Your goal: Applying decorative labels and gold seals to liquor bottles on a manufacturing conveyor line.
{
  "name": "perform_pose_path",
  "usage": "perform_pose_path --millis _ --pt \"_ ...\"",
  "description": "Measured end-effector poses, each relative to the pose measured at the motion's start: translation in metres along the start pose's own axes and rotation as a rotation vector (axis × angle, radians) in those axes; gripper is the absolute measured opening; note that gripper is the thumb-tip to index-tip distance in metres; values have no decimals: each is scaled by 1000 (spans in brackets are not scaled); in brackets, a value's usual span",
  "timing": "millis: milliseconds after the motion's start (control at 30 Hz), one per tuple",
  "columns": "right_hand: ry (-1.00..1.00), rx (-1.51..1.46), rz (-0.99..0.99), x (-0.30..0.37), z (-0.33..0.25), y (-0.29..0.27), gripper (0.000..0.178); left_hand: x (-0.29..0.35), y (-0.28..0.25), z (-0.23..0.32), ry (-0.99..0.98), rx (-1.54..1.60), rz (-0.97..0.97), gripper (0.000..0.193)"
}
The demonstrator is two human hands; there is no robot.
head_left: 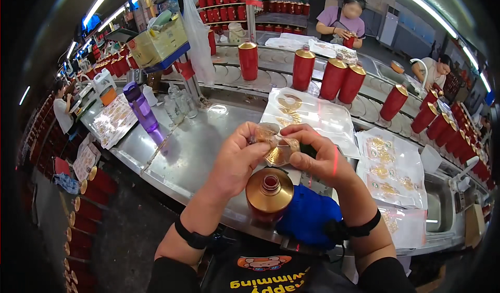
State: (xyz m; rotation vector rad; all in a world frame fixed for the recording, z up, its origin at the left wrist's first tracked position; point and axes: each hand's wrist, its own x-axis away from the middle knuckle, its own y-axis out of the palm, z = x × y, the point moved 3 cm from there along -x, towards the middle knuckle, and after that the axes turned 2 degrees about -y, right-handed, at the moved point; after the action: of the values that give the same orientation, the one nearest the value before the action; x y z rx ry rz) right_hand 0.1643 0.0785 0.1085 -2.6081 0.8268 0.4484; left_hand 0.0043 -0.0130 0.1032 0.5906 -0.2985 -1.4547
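Observation:
Between both hands I stretch a thin, clear decal (277,155) with gold patterning, held just above a bottle. My left hand (240,157) pinches its left side between thumb and fingers. The other side is gripped by my right hand (325,155), its fingertips meeting near the decal's top. Right below stands a red bottle (269,194) with a gold shoulder and an open neck, upright near the table's front edge. A blue cloth bundle (311,215) lies against the bottle's right side. Beyond my hands is a white decal sheet (307,113) with gold prints.
Red bottles (303,69) stand along a conveyor (224,61) ahead. More decal sheets (390,168) lie at right beside a sink (440,204). A purple water bottle (140,107) and glass bottles (179,103) stand at left. Co-workers (346,20) sit across the line.

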Motion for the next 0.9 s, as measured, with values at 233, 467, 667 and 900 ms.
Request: perform_pose_path --millis 233,467,667,900 --pt "142 -354 8 1 1 9 29 3 -5 3 142 -383 22 22" --pt "236 -458 75 -2 4 11 28 7 7 7 258 -389 21 26" --pt "243 -541 85 0 4 14 33 5 -10 5 135 -459 -42 18" --pt "184 -437 83 0 10 17 35 8 -14 10 278 -833 63 12"
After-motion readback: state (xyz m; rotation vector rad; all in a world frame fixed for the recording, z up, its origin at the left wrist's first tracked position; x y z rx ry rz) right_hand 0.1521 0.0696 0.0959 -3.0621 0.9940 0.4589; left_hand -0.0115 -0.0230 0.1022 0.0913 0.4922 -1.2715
